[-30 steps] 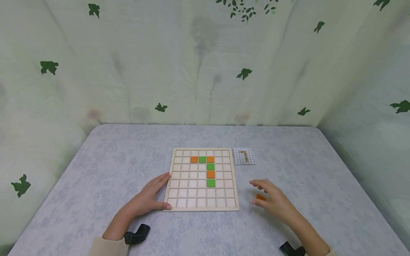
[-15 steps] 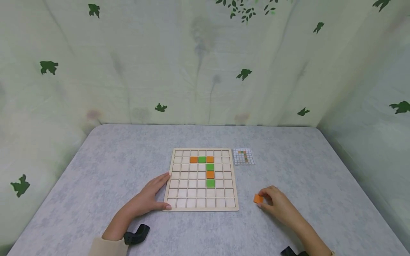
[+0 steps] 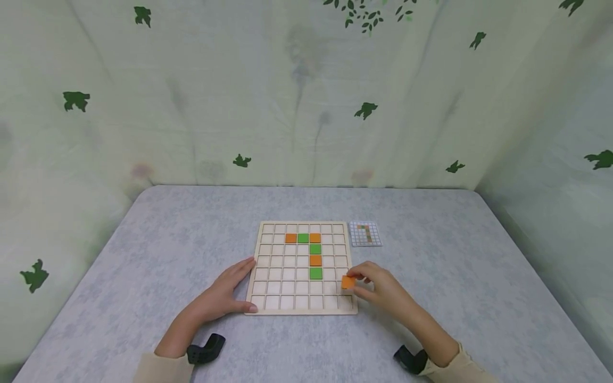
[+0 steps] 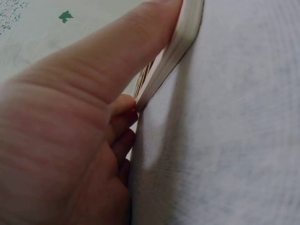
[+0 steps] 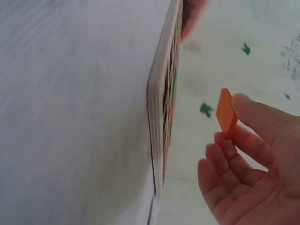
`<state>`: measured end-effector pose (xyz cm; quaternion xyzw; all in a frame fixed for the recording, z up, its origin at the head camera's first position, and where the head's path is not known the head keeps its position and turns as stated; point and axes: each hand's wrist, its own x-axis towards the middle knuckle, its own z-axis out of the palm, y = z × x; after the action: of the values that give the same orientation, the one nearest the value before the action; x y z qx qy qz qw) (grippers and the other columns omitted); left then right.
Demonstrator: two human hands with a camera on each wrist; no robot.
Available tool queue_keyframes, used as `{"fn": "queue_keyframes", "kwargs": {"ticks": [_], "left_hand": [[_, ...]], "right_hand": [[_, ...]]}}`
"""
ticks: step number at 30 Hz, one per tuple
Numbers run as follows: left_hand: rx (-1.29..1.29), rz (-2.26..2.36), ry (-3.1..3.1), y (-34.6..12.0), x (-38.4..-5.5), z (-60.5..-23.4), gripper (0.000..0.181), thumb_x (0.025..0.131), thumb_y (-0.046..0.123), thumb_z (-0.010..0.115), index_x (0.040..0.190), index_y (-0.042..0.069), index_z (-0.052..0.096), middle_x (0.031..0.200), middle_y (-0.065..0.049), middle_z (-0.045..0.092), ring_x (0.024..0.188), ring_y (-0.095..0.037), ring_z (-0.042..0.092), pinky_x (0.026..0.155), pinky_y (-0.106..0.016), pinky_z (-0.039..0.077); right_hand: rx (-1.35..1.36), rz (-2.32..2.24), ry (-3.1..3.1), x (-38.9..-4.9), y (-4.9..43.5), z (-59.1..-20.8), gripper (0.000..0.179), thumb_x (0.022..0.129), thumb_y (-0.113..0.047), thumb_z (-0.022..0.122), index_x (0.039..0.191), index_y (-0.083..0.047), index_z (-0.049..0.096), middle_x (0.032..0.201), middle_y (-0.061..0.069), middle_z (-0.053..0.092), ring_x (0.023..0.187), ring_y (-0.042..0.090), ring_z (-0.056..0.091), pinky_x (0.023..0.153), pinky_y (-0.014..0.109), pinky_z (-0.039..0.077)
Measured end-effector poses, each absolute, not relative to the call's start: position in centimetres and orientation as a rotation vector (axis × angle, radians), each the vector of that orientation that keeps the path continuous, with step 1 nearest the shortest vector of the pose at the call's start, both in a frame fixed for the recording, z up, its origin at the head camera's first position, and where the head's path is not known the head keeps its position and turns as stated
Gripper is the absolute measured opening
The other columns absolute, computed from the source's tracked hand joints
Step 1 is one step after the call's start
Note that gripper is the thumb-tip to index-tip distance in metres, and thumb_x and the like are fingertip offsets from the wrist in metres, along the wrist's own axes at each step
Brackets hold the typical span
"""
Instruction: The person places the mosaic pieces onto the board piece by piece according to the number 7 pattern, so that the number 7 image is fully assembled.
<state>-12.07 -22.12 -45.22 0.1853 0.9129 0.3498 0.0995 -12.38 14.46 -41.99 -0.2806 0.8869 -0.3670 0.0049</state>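
Note:
A square wooden grid board [image 3: 301, 302] lies on the table, with orange and green tiles making a row and a column that meet at a corner. My left hand [image 3: 224, 293] rests at its left edge, fingers straight along the side and thumb on the near-left corner. Over the board's right part, my right hand [image 3: 383, 290] pinches an orange tile [image 3: 348, 282] between thumb and fingers. In the right wrist view this orange tile [image 5: 226, 113] is held above the board's surface, apart from it. The lowest tile of the column is a green tile [image 3: 316, 273].
A small pattern card [image 3: 366, 234] with a coloured grid lies beside the board's far right corner. The grey table [image 3: 191, 223] extends around the board. Behind it hangs a pale cloth [image 3: 191, 106] with green leaf shapes. Each wrist wears a black device.
My right hand has pinched the orange tile from the table right of the board, lifted it and carried it left over the board's edge. The left hand stays put.

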Motion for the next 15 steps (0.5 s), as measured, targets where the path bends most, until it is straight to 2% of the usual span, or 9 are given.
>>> {"fn": "queue_keyframes", "kwargs": {"ticks": [8,15], "left_hand": [[0.556,1.026,2.713,-22.1,-12.2,-45.1,0.107,0.062,0.052,0.074,0.143,0.004,0.022,0.146,-0.015,0.019,0.131,-0.037,0.014,0.099,-0.057,0.017],[0.568,1.027,2.709,-22.2,-12.2,-45.2,0.107,0.063,0.051,0.074,0.143,0.004,0.022,0.146,-0.015,0.019,0.131,-0.037,0.014,0.099,-0.056,0.017]], "right_hand": [[-0.919,-1.195,2.677,-13.2,10.5,-42.9,0.023,0.081,-0.017,0.067,0.103,-0.009,0.064,0.098,-0.005,0.056,0.088,0.013,0.053,0.073,0.026,0.047],[-0.970,-1.161,2.704,-13.6,9.1,-44.8,0.021,0.081,-0.017,0.068,0.100,-0.011,0.063,0.096,-0.005,0.056,0.085,0.007,0.050,0.073,0.024,0.043]]}}
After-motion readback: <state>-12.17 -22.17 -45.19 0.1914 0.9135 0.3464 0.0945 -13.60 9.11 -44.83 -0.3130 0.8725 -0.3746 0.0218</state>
